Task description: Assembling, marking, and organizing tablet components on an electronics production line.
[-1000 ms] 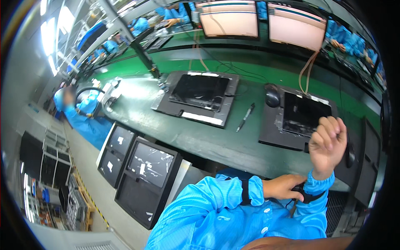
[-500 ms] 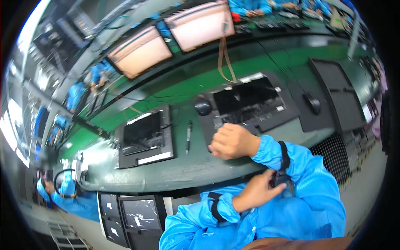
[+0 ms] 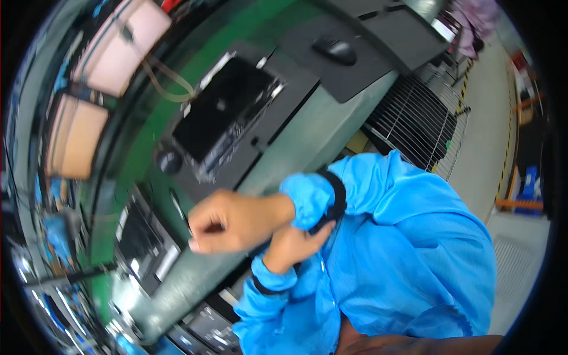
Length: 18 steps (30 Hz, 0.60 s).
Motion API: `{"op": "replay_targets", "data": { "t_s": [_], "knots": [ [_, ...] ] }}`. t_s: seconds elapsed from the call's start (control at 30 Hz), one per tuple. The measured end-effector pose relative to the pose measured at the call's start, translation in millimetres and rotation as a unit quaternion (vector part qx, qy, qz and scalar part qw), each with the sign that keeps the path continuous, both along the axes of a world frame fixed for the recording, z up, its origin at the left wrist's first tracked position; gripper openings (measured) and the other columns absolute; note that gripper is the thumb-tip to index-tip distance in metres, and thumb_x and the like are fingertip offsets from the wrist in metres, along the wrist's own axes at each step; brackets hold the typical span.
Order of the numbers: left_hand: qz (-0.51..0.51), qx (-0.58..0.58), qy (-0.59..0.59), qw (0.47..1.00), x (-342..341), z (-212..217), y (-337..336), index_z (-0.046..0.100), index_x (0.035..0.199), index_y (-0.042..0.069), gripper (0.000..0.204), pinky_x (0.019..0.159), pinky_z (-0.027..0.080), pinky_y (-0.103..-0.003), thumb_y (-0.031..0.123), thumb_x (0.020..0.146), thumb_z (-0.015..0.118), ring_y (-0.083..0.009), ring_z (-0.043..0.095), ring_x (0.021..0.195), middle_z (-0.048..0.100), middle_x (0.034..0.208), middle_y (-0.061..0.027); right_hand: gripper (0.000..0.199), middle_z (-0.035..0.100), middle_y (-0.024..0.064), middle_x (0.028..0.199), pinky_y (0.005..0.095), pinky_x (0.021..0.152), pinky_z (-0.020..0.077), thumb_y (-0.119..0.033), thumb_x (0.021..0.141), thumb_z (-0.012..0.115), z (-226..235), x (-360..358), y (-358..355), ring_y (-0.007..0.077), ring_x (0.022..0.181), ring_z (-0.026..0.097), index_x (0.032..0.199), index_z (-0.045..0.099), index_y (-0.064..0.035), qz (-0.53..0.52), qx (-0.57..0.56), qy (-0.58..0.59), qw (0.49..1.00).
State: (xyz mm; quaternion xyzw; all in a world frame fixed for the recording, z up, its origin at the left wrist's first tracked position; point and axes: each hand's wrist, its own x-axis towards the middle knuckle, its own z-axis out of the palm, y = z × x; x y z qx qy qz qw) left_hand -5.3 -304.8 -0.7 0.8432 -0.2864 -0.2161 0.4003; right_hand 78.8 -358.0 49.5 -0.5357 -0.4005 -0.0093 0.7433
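My right hand (image 3: 234, 222) hangs over the bench's near edge, its fingers curled into a loose fist with nothing visible inside. A black strap (image 3: 337, 192) circles the blue sleeve just above that wrist. My left hand (image 3: 294, 245) reaches across beneath the right forearm and grips the strap's lower part; its fingertips are partly hidden behind the sleeve. Another black band (image 3: 265, 287) goes round my left cuff. Beyond the right hand, a black display panel (image 3: 222, 109) with clear film along its edge lies on a dark mat.
On the green bench (image 3: 340, 121) are a pen (image 3: 177, 204), a second dark panel (image 3: 142, 236), a round black object (image 3: 170, 161) and a mouse (image 3: 334, 51). A black tray (image 3: 405, 35) lies at the far right, near a wire rack (image 3: 414, 115). Two lit screens (image 3: 121, 47) stand behind.
The whole view has turned, so the bench now slants. My left hand has closed further round the strap, where its thumb stood apart before. The right forearm remains held across my front.
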Motion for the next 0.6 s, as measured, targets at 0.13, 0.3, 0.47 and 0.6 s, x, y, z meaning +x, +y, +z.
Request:
{"op": "replay_targets", "data": {
  "t_s": [0.13, 0.3, 0.47, 0.6],
  "knots": [
    [-0.082, -0.013, -0.034, 0.996, -14, -23, 29, 0.065, 0.125, 0.0, 0.048, 0.098, 0.052, -0.039, 0.026, 0.088, 0.078, -0.0307, 0.065, 0.116, 0.071, 0.117, -0.0188, 0.03, 0.059, 0.0032, 0.064, 0.0298, 0.05, 0.0442, -0.024, 0.098, 0.062, 15, -32, -3, 0.0115, 0.053, 0.056, 0.075, 0.062, -0.0047, 0.375, 0.096, 0.338, 0.858],
    [-0.074, -0.109, -0.017, 0.991, -16, -15, 9, 0.065, 0.123, -0.004, 0.052, 0.098, 0.051, -0.038, 0.024, 0.084, 0.083, -0.0302, 0.067, 0.113, 0.071, 0.119, -0.0166, 0.032, 0.057, 0.0029, 0.066, 0.0264, 0.052, 0.043, -0.025, 0.099, 0.06, 11, -36, -26, 0.0101, 0.052, 0.051, 0.072, 0.058, -0.0062, 0.361, 0.13, 0.402, 0.831],
    [-0.004, -0.116, 0.054, 0.992, -22, -28, -4, 0.069, 0.115, -0.004, 0.047, 0.095, 0.051, -0.039, 0.026, 0.082, 0.086, -0.0306, 0.068, 0.106, 0.073, 0.115, -0.0177, 0.03, 0.051, 0.0015, 0.068, 0.0345, 0.055, 0.0408, -0.019, 0.098, 0.06, 2, -15, -12, 0.0173, 0.059, 0.052, 0.072, 0.052, -0.004, -0.109, 0.033, -0.004, 0.994],
    [-0.01, -0.072, 0.02, 0.997, -19, -20, -16, 0.072, 0.107, -0.004, 0.046, 0.082, 0.055, -0.039, 0.036, 0.085, 0.082, -0.0354, 0.072, 0.093, 0.075, 0.101, -0.0206, 0.026, 0.044, 0.0044, 0.069, 0.0379, 0.055, 0.0368, -0.01, 0.087, 0.063, -6, 0, -2, 0.0246, 0.06, 0.047, 0.066, 0.048, -0.0077, -0.285, 0.012, -0.372, 0.884]
  ]
}}
